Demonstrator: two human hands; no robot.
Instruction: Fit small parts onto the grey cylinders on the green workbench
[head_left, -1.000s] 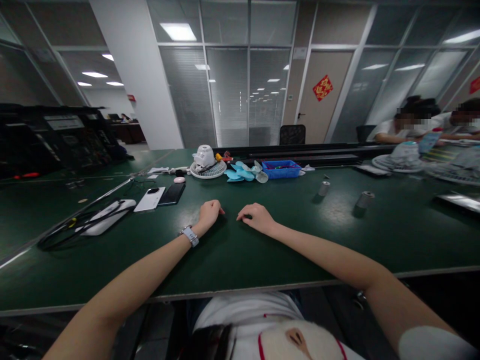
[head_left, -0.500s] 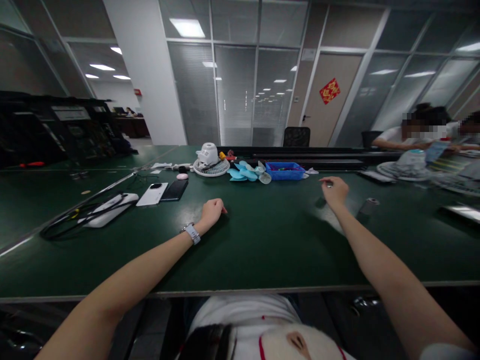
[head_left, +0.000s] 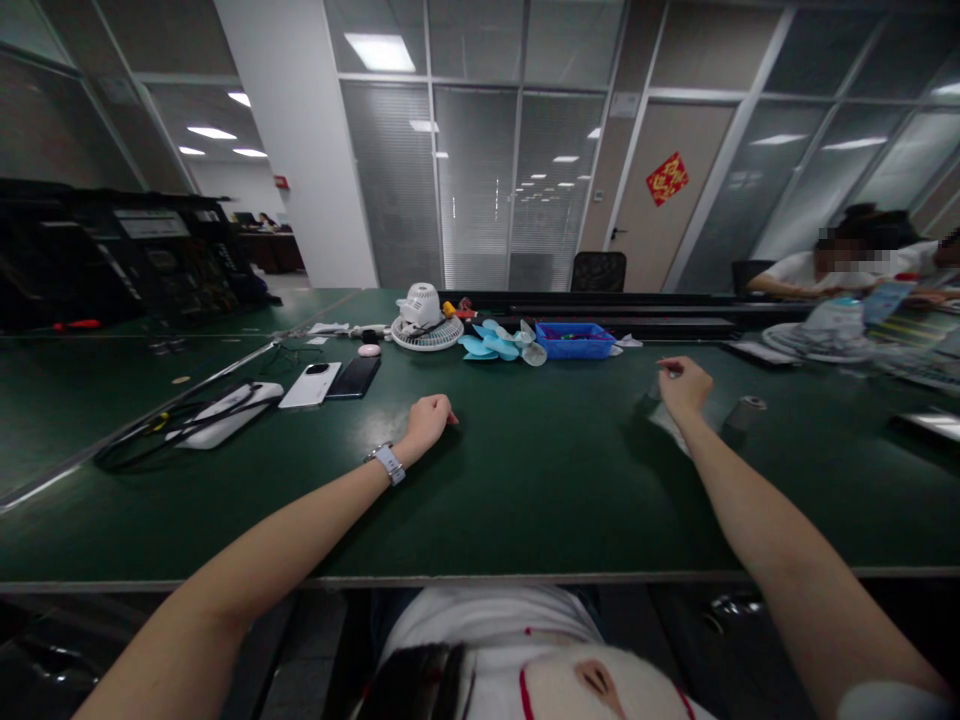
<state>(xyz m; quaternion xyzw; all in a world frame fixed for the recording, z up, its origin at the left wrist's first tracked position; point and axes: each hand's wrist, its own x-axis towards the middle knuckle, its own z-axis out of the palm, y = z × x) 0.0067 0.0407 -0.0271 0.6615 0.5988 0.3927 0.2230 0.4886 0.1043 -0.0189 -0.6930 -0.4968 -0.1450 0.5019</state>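
My left hand (head_left: 429, 422) rests curled on the green table (head_left: 525, 480), a watch (head_left: 388, 464) on its wrist. I see nothing in its fingers. Further right, my right hand (head_left: 685, 388) is held over the table with thumb and fingers pinched together. Something small and dark shows between them, too small to name. Just below and left of these fingers is a blurred greyish shape (head_left: 652, 388); whether it is held or apart I cannot tell. A small grey cylinder (head_left: 748, 410) stands to the right of my right wrist.
White phone (head_left: 310, 385), dark phone (head_left: 354, 377) and a white device with a black cable (head_left: 229, 415) lie left. Behind are a white fan body (head_left: 421, 318), blue fan blades (head_left: 491, 345) and a blue tray (head_left: 574, 343). A co-worker (head_left: 810, 270) sits at far right.
The view has shifted slightly. My right hand has moved a little to the right, its fingers still pinched. My left hand has stayed in place.
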